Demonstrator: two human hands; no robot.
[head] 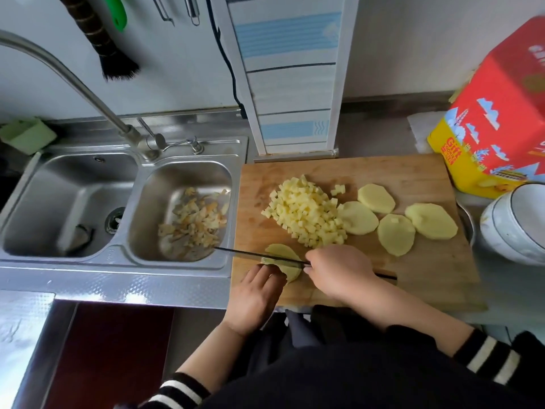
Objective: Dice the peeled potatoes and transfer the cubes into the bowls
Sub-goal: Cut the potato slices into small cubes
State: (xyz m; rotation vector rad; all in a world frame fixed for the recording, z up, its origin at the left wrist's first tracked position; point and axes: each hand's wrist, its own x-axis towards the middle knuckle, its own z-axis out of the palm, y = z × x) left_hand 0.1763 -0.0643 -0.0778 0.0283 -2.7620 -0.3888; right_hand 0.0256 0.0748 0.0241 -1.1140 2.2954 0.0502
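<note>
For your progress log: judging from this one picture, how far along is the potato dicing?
Done: a pile of potato cubes sits on the wooden cutting board. In hand: the right hand grips the knife, cutting a potato slice that the left hand steadies. Left: four potato slices lie uncut, and no cubes show in the white bowls.

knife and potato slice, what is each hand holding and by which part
The right hand grips the knife by its handle, which the hand hides. The left hand holds down the potato slice at its near edge with its fingertips.
</note>
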